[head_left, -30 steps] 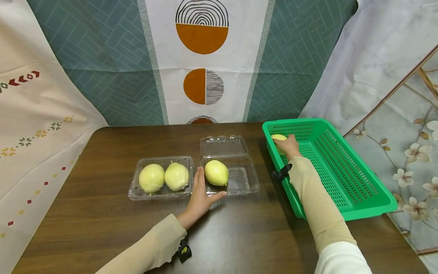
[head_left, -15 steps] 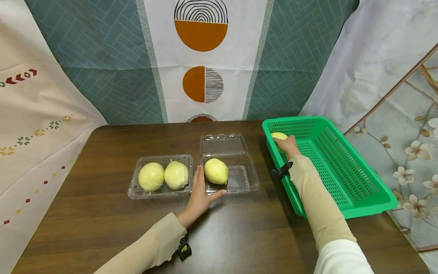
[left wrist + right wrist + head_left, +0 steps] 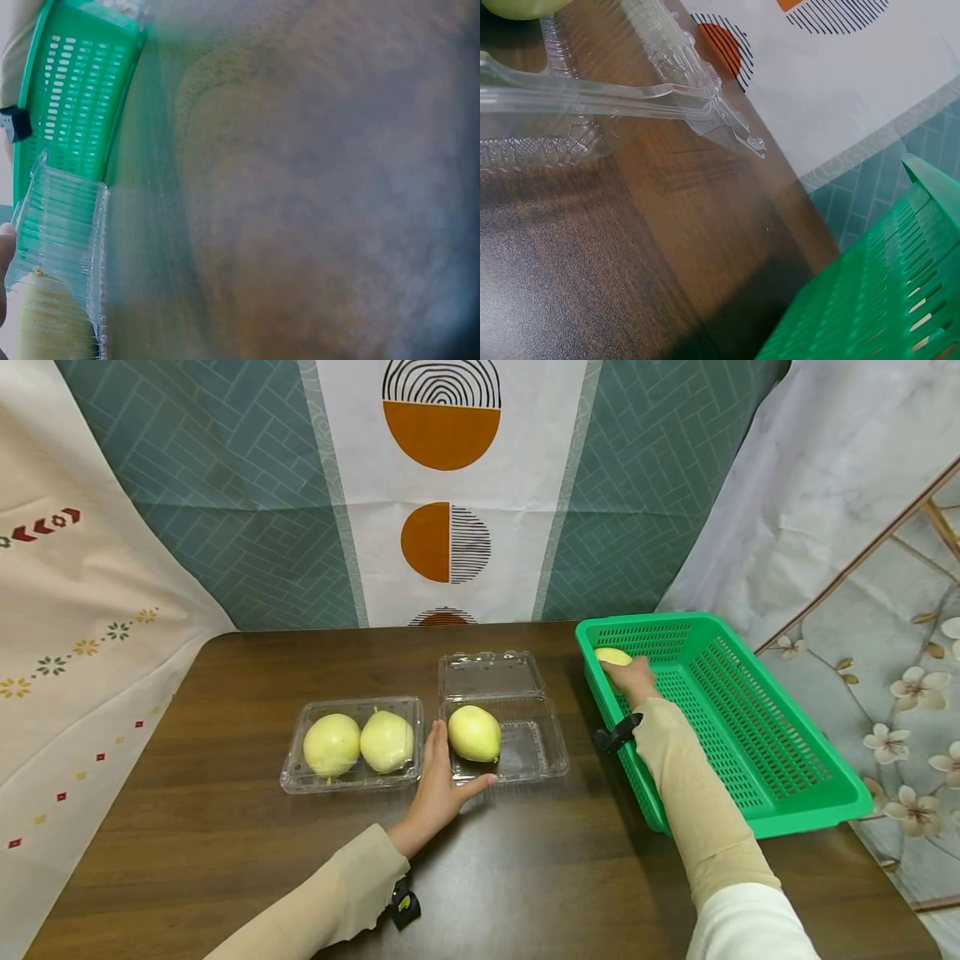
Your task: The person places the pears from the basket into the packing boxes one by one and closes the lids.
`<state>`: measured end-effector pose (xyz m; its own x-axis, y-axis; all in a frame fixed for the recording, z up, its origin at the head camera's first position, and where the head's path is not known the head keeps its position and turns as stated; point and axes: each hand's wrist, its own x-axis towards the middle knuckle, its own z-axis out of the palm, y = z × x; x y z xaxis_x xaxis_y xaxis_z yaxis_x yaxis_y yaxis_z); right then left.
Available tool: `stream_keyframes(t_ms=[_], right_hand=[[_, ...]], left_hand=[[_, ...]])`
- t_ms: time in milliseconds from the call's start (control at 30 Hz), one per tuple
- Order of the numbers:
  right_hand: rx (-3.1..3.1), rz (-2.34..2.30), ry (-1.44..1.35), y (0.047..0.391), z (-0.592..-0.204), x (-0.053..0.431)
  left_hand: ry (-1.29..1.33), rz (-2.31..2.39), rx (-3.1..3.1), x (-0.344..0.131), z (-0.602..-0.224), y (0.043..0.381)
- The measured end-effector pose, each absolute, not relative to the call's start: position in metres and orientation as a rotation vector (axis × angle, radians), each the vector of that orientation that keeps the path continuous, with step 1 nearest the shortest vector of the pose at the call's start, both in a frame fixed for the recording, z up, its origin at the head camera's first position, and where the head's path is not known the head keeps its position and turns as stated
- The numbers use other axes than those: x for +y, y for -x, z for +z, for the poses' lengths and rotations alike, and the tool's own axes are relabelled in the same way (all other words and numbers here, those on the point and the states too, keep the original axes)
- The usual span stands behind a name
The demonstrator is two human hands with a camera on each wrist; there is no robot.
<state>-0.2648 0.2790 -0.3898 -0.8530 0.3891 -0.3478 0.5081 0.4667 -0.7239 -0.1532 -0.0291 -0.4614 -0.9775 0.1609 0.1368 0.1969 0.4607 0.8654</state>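
Note:
My left hand (image 3: pixel 437 787) lies along the near left corner of an open clear plastic clamshell box (image 3: pixel 528 752), its fingers straight and its thumb spread at the front. One yellow-green pear (image 3: pixel 474 734) sits in the left half of that box, also seen in the left wrist view, where the pear (image 3: pixel 52 319) shows through the plastic. My right hand (image 3: pixel 632 679) reaches into the green basket (image 3: pixel 757 727) and grips a pear (image 3: pixel 612 657) near its back left corner. That pear is partly hidden by the hand, and the right wrist view does not show it.
A clear clamshell box (image 3: pixel 348 783) with two pears stands left of my left hand, its lid down. The open box's lid (image 3: pixel 491 678) lies back toward the cloth backdrop (image 3: pixel 622 485). The basket's raised left wall (image 3: pixel 885 277) stands between the right forearm and the table (image 3: pixel 525 877).
Both hands stay in the same places, the right one still on the pear in the basket. The head view has tilted down very slightly.

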Motion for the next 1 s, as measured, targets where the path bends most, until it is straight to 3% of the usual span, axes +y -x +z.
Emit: stream_keyframes(t_ms=[300, 1000], right_hand=[[2.558, -1.47, -0.818, 0.2658, -0.3925, 0.2779], [2.721, -1.208, -0.82, 0.2624, -0.3921, 0.2771]], left_hand=[[0.329, -1.56, -2.643, -0.0307, -0.4625, 0.1537], [0.341, -1.598, -2.616, -0.0331, -0.4609, 0.1521]])
